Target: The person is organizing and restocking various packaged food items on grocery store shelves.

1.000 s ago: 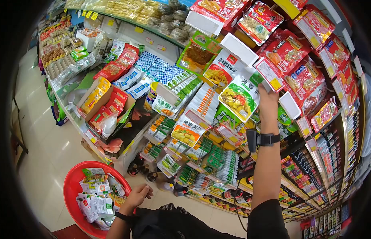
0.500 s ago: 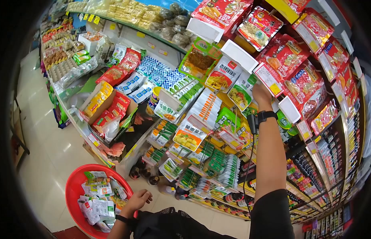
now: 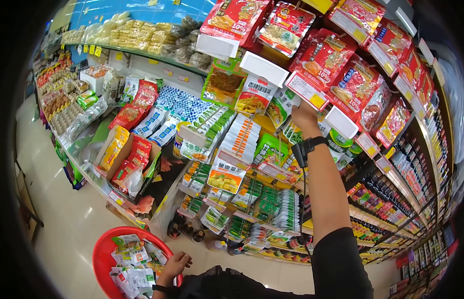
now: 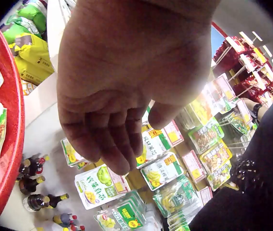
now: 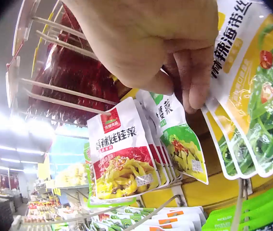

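The right hand (image 5: 156, 45) has its grip closed on the upper end of a glossy plastic pouch (image 5: 182, 142), white above and green below, with yellowish vegetables pictured on it. The pouch's top edge lies between the thumb and the bent fingers; its body hangs below the fingertips, slightly tilted, with the lower corners free of the hand. Whether it also sits on a hook is hidden by the fingers.

In the right wrist view, just left of this pouch hangs a row of white plastic pouches with a red band (image 5: 124, 156). To its right, close to the fingers, hang white-and-yellow plastic pouches picturing green strands (image 5: 264, 91). In the head view, a white-and-yellow price card (image 3: 306, 89) stands just above the right hand, with shiny red plastic packets (image 3: 326, 56) beyond it.

The left hand (image 3: 175, 265) is well apart from that pouch, low down, its grip released: the fingers hang loosely bent and hold nothing. Beside it stands a round red plastic tub (image 3: 103, 245), with a heap of white and green plastic packets (image 3: 134, 255) inside.
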Action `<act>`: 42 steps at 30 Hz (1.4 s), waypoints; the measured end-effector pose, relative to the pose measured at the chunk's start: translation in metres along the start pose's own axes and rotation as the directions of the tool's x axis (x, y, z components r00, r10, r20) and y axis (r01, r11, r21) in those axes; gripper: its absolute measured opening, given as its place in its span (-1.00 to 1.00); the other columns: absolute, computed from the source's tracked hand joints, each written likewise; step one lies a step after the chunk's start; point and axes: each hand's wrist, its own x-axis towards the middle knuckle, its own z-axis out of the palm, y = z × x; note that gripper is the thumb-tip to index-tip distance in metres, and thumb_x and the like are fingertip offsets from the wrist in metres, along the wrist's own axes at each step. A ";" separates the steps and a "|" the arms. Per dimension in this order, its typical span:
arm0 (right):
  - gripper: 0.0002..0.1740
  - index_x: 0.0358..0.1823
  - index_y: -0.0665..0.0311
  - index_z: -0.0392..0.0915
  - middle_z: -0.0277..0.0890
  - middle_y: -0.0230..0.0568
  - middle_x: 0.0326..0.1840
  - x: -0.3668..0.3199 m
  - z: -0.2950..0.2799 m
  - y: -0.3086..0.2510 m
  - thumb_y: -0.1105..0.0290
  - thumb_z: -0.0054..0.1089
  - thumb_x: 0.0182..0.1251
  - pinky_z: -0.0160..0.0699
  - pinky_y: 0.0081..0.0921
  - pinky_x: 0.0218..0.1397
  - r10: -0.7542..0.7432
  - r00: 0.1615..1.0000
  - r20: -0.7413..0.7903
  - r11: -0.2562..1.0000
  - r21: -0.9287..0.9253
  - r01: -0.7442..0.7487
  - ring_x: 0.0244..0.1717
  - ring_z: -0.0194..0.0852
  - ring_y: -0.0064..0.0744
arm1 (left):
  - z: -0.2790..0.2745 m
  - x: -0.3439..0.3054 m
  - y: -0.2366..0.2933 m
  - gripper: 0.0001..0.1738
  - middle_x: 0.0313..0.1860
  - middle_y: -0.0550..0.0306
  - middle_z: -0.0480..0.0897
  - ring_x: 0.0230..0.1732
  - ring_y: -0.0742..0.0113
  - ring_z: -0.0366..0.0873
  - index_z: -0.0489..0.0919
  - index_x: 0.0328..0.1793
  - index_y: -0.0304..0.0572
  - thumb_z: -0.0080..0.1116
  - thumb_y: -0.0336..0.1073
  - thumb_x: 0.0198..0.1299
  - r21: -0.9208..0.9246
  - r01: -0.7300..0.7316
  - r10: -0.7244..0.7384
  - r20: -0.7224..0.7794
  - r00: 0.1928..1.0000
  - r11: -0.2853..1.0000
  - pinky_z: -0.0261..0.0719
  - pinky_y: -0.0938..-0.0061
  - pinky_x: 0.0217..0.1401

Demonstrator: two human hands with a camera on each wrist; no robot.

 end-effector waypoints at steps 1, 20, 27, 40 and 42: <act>-0.51 0.16 0.30 0.42 0.43 0.19 0.16 -0.003 0.004 0.003 0.21 0.12 0.24 0.37 -0.16 0.25 0.011 0.995 -0.099 1.000 0.028 -0.008 0.21 0.37 0.13 | 0.001 0.001 0.000 -0.66 -0.32 0.00 0.63 -0.29 0.26 0.61 0.55 -0.16 -0.41 -0.10 -0.22 0.38 0.007 0.001 -0.001 0.003 1.000 1.000 0.58 0.41 -0.17; -0.73 -0.19 0.31 0.59 0.60 0.16 -0.25 0.009 0.052 0.042 0.35 0.02 0.14 0.57 -0.11 -0.04 -0.062 0.864 -0.499 0.994 0.046 0.098 -0.18 0.58 0.16 | 0.007 0.008 -0.025 -0.66 -0.32 0.01 0.67 -0.33 0.30 0.63 0.54 -0.15 -0.35 -0.11 -0.18 0.42 0.103 0.004 -0.016 0.116 0.993 0.995 0.59 0.47 -0.25; -0.69 -0.20 0.36 0.56 0.61 0.11 -0.29 -0.008 0.030 0.024 0.27 0.08 0.13 0.57 -0.13 -0.09 -0.022 0.941 -0.338 0.962 0.250 0.113 -0.22 0.59 0.12 | 0.012 0.001 -0.016 -0.65 -0.31 0.00 0.66 -0.31 0.28 0.63 0.54 -0.14 -0.37 -0.11 -0.18 0.42 0.112 0.014 -0.026 0.105 0.994 0.994 0.60 0.46 -0.22; -0.62 -0.37 0.40 0.62 0.59 0.15 -0.24 -0.016 0.019 0.020 0.16 0.05 0.24 0.56 -0.10 -0.02 0.013 0.960 -0.280 0.995 0.103 0.016 -0.17 0.57 0.11 | 0.014 0.001 -0.022 -0.66 -0.30 -0.04 0.64 -0.29 0.21 0.64 0.53 -0.15 -0.42 -0.11 -0.22 0.41 0.114 0.004 -0.017 0.117 0.993 0.994 0.63 0.40 -0.17; -0.61 -0.38 0.39 0.63 0.59 0.15 -0.24 -0.017 0.017 0.019 0.15 0.04 0.24 0.56 -0.10 -0.01 0.020 0.957 -0.288 0.998 0.065 -0.001 -0.16 0.58 0.11 | 0.013 0.000 -0.023 -0.66 -0.30 -0.04 0.64 -0.29 0.21 0.64 0.54 -0.16 -0.42 -0.10 -0.22 0.41 0.114 0.018 -0.030 0.100 0.995 0.993 0.63 0.40 -0.17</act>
